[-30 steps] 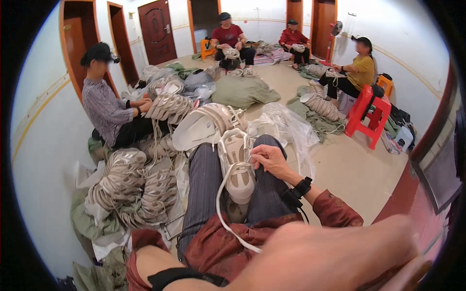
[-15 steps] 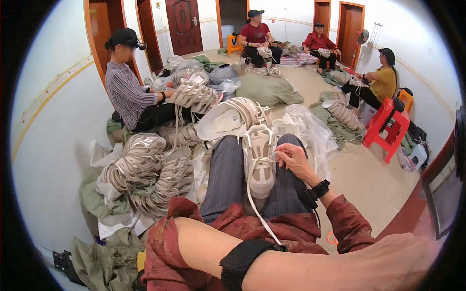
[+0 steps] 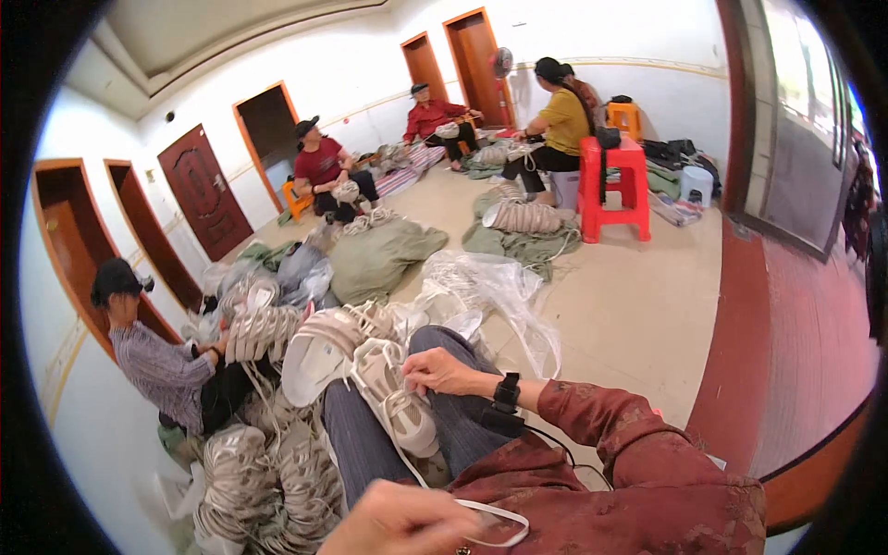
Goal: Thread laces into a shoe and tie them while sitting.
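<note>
A beige-and-white sneaker (image 3: 398, 407) rests between my thighs with its toe toward me. My right hand (image 3: 439, 372) is at the sneaker's right side, fingers pinched on a lace by the eyelets. Low in the view, my left hand (image 3: 402, 520) is closed and blurred by motion. A white shoelace (image 3: 504, 509) runs from the sneaker to my left hand and loops out past its fingers. Beyond the sneaker lies a row of nested sneakers (image 3: 319, 347), one with its pale insole showing.
Piled sneakers (image 3: 245, 481) lie at my left, near a person in a striped shirt (image 3: 162, 370) handling more. Clear plastic wrap (image 3: 490, 291) and a green sack (image 3: 384, 259) lie ahead. Other people sit farther back. A red stool (image 3: 615, 190) stands right, near a glass door (image 3: 795, 120).
The view has swung right and tilted. My left arm, stretched across to the right before, has come back, its hand now low before me. My right hand stays at the sneaker's side.
</note>
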A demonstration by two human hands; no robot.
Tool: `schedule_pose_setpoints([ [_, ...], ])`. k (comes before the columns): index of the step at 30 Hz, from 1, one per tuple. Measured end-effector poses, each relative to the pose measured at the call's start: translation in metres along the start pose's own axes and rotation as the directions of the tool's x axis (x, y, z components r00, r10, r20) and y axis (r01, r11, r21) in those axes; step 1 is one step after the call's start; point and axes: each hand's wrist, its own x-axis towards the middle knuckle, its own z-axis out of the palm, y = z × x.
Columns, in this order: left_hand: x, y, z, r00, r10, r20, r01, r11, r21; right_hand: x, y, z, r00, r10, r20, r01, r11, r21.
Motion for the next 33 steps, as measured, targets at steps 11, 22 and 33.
schedule_pose_setpoints([
  [11,-0.027,-0.209,-0.040,0.632,-0.464,-0.621,0.303,0.885,-0.354,0.005,0.010,-0.020,0.971,0.209,-0.115,-0.191,0.970,0.153],
  [22,-0.014,-0.260,-0.043,0.598,-0.541,-0.592,0.345,0.840,-0.419,0.004,-0.003,-0.020,0.938,0.344,0.041,-0.347,0.933,0.094],
  [33,0.000,-0.280,-0.047,0.596,-0.521,-0.612,0.388,0.853,-0.349,-0.003,-0.003,-0.022,0.959,0.282,-0.007,-0.281,0.958,0.050],
])
